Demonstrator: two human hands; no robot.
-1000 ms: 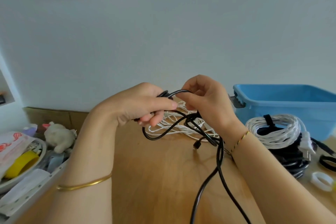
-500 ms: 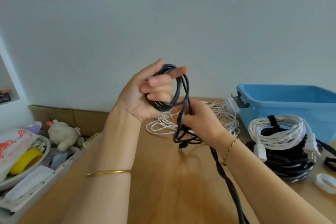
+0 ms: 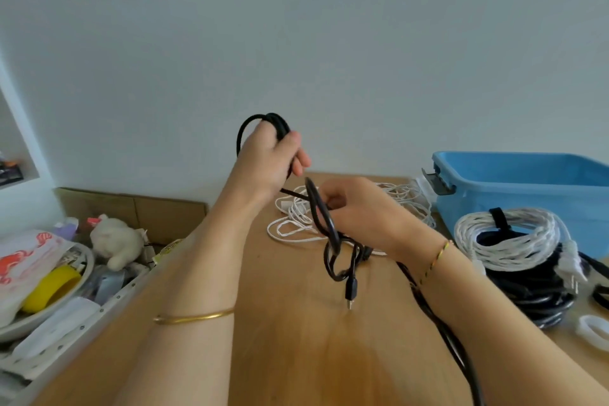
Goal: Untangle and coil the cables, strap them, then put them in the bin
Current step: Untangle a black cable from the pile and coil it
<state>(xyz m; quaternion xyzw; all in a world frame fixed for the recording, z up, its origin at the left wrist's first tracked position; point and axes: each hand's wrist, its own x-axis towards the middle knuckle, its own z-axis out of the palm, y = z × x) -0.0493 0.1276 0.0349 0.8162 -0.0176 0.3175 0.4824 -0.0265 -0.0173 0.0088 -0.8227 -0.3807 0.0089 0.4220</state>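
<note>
Table [image 3: 290, 359]: pale wood, set against a plain white wall.
Left hand [image 3: 267, 161]: raised above the table, fingers and thumb curled tight round a small bundle of loops of the black cable [image 3: 335, 237]; loop tops project above the knuckles.
Right hand [image 3: 357, 208]: lower and just to the right of the left hand, fingers curled inward on a strand of the same cable; exact fingertip contact hidden behind the loop.
Black cable: held in the air between both hands, slack tangled loops hanging below the right hand; long remainder passing under the right forearm and off the lower edge.
Connector [image 3: 351, 288]: free end of the black cable, hanging tip-down close to the table top; contact with the wood not discernible.
Thin white cable [image 3: 296, 227]: loose and uncoiled on the table behind the hands.
Bin [image 3: 527, 181]: blue, open-topped, far right by the wall, dark latch on its near end; interior not visible.
White braided coil [image 3: 527, 241]: wound and bound by a black strap [image 3: 499, 217], resting on a black coil [image 3: 534, 297], both on the table just in front of the bin.
Tray [image 3: 43, 323]: left edge, holding a yellow roll [image 3: 52, 287] among clutter; a white plush toy [image 3: 113, 241] beside it.
Bracelets: thin gold band on each wrist.
</note>
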